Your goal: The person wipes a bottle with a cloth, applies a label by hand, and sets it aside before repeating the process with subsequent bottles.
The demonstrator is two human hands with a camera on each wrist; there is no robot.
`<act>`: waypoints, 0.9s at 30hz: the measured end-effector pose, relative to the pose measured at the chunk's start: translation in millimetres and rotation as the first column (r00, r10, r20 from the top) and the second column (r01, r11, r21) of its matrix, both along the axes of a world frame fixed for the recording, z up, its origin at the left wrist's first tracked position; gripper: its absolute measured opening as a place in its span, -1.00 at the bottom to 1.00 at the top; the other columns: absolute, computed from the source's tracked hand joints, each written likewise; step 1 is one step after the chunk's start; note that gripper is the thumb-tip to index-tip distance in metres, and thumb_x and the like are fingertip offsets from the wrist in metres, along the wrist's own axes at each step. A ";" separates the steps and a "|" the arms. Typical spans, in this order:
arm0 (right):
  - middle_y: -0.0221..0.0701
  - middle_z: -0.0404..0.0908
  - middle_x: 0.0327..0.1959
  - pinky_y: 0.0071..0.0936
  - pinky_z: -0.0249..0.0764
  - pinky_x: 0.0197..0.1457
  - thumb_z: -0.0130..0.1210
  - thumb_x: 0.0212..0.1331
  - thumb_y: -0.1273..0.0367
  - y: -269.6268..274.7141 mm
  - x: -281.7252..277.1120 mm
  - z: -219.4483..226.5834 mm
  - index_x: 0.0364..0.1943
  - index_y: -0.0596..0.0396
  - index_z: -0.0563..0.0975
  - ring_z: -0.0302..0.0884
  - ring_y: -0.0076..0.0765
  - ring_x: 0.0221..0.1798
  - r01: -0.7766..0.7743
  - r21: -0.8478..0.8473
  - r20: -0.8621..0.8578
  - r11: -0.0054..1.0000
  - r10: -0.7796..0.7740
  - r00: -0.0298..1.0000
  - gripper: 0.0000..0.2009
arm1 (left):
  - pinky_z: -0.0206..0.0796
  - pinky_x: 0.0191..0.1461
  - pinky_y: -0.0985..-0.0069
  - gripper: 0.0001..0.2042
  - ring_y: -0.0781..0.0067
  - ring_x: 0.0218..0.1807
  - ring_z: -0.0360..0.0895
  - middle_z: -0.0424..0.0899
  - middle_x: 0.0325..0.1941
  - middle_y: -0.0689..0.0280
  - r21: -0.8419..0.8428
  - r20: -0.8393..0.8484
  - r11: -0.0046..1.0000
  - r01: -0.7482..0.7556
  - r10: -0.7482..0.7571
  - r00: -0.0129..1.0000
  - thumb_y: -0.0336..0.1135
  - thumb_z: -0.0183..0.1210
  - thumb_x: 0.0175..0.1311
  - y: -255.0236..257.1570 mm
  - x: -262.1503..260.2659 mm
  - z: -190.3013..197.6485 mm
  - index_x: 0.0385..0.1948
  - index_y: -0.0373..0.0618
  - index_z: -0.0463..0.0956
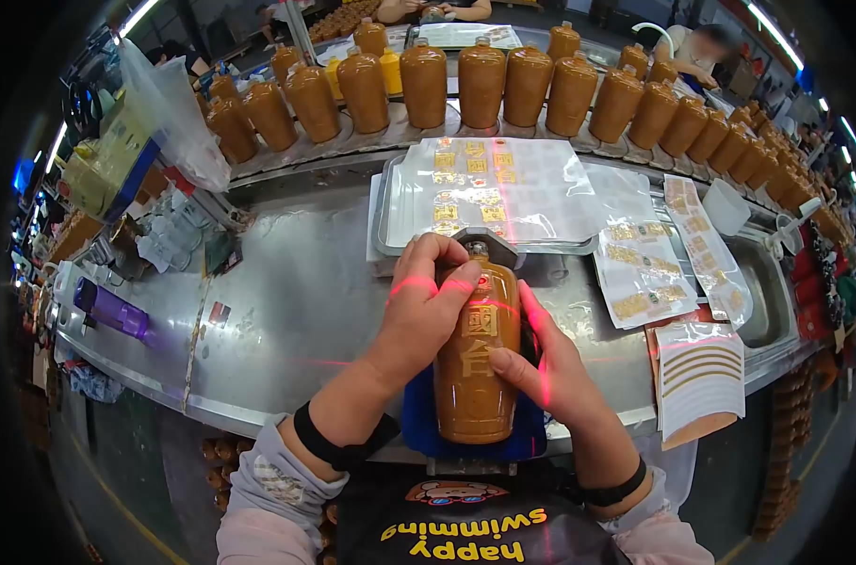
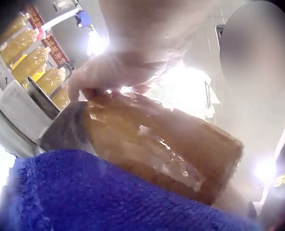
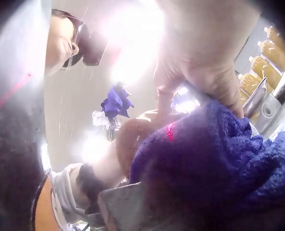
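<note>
A glossy brown bottle (image 1: 475,405) lies on a blue cloth (image 1: 416,414) at the front edge of the metal table, its neck pointing away from me. Gold characters and a small red seal run down its front. My left hand (image 1: 414,306) is bent over the bottle's shoulder, thumb and fingertips at the red seal. The right hand (image 1: 567,372) holds the bottle's right side, thumb on the front beside the lower gold character. In the right wrist view, its fingers reach down over the cloth (image 3: 195,149), which hides most of the bottle. Red laser lines cross both hands.
Behind the bottle, a tray (image 1: 386,212) bears sheets of gold stickers (image 1: 531,193). More sticker sheets (image 1: 643,273) and curved gold-striped labels (image 1: 701,377) lie right, near a sink (image 1: 762,282). Several brown bottles (image 1: 423,85) line the back. A purple flask (image 1: 112,309) lies left.
</note>
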State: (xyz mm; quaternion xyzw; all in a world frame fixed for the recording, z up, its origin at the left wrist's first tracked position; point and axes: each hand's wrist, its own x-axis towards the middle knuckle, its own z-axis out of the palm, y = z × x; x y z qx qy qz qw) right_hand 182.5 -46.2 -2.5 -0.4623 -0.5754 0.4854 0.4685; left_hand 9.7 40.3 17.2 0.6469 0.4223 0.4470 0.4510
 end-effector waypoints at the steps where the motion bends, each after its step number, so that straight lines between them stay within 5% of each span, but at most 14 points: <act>1: 0.08 0.12 0.42 -0.28 0.08 0.49 0.28 0.19 0.11 0.7 -0.1 -0.4 0.43 0.43 -0.07 0.08 -0.10 0.49 -0.001 0.002 0.009 1.000 0.001 1.000 -0.04 | 0.28 0.06 0.40 -0.82 0.28 -0.09 0.42 0.47 -0.18 0.19 -0.022 0.012 1.000 0.007 -0.007 1.000 -0.33 0.17 0.27 0.0 -0.7 0.4 -0.22 -0.21 0.43; 2: 0.08 0.13 0.42 -0.27 0.09 0.49 0.28 0.19 0.11 0.5 -0.3 0.4 0.43 0.43 -0.07 0.09 -0.10 0.49 -0.003 0.004 0.016 1.000 0.003 1.000 -0.04 | 0.27 0.08 0.38 -0.83 0.27 -0.08 0.41 0.48 -0.16 0.19 -0.041 0.025 0.999 0.015 -0.013 1.000 -0.34 0.16 0.28 -0.1 -1.1 1.0 -0.21 -0.21 0.44; 5: 0.07 0.14 0.41 -0.26 0.10 0.48 0.28 0.19 0.11 2.0 0.2 3.6 0.43 0.41 -0.05 0.10 -0.10 0.49 -0.012 0.021 0.027 1.000 0.011 1.000 -0.05 | 0.22 0.16 0.30 -0.77 0.20 -0.01 0.38 0.55 -0.08 0.19 0.380 0.008 0.922 -0.077 0.080 0.997 -0.34 0.16 0.27 -13.9 -4.6 4.8 -0.08 -0.17 0.49; 8: 0.07 0.15 0.40 -0.26 0.11 0.47 0.28 0.18 0.10 1.3 0.5 -0.1 0.43 0.40 -0.05 0.10 -0.10 0.48 -0.012 0.038 0.015 0.999 0.011 1.000 -0.05 | 0.15 0.24 0.24 -0.65 0.10 0.09 0.36 0.61 0.00 0.19 0.578 -0.349 0.768 0.276 -0.073 0.934 -0.31 0.17 0.27 -31.0 -17.3 30.0 0.08 -0.14 0.49; 12: 0.07 0.14 0.41 -0.26 0.11 0.47 0.27 0.19 0.10 1.9 -1.1 -2.1 0.43 0.41 -0.05 0.10 -0.09 0.48 -0.005 0.044 0.017 0.999 0.005 1.000 -0.05 | 0.14 0.27 0.21 -0.62 0.01 0.19 0.35 0.63 0.00 0.18 0.555 -0.394 0.806 0.207 0.036 0.919 -0.26 0.11 0.32 -20.6 -17.6 12.9 0.16 -0.13 0.48; 16: 0.08 0.12 0.41 -0.26 0.11 0.47 0.27 0.19 0.10 0.5 -1.7 2.2 0.42 0.42 -0.05 0.10 -0.09 0.48 0.003 0.028 0.026 1.000 -0.003 1.000 -0.05 | 0.20 0.29 0.34 -0.66 0.21 0.20 0.38 0.59 0.03 0.13 0.047 0.099 0.998 0.038 -0.042 0.994 -0.27 -0.01 0.45 -1.2 -7.1 1.4 0.16 -0.21 0.45; 17: 0.08 0.12 0.41 -0.26 0.11 0.47 0.27 0.19 0.10 0.8 -1.5 1.4 0.43 0.42 -0.05 0.09 -0.08 0.49 0.002 0.029 0.024 1.000 -0.003 1.000 -0.05 | 0.24 0.26 0.43 -0.70 0.39 0.17 0.39 0.56 0.04 0.15 -0.077 0.300 0.988 0.134 -0.105 0.948 -0.31 0.00 0.45 -1.4 -6.7 0.9 0.12 -0.22 0.43; 20: 0.09 0.11 0.42 -0.26 0.10 0.48 0.27 0.19 0.09 0.9 -1.0 -0.5 0.43 0.42 -0.05 0.08 -0.08 0.49 0.001 0.021 0.023 1.000 -0.001 1.000 -0.04 | 0.28 0.19 0.48 -0.72 0.50 0.08 0.41 0.53 0.00 0.21 -0.177 0.439 0.962 0.207 -0.111 0.892 -0.35 0.08 0.39 -4.5 -0.5 5.8 0.08 -0.20 0.39; 23: 0.10 0.11 0.42 -0.26 0.08 0.49 0.27 0.18 0.08 0.7 -0.9 2.2 0.42 0.43 -0.05 0.07 -0.07 0.50 -0.001 0.009 0.033 1.000 0.001 0.999 -0.04 | 0.30 0.14 0.62 -0.71 0.60 -0.01 0.44 0.50 -0.03 0.32 -0.051 0.137 0.995 0.086 -0.078 0.988 -0.45 0.04 0.39 0.3 1.4 -8.4 0.10 -0.14 0.30; 27: 0.10 0.11 0.42 -0.25 0.06 0.50 0.27 0.18 0.06 0.8 -0.5 -0.2 0.42 0.44 -0.05 0.06 -0.07 0.50 0.003 -0.001 0.021 1.000 -0.003 1.000 -0.03 | 0.28 0.12 0.55 -0.70 0.53 0.00 0.39 0.47 -0.06 0.30 -0.089 0.276 0.987 0.137 -0.108 0.955 -0.44 0.10 0.34 2.8 4.1 -8.1 0.07 -0.12 0.33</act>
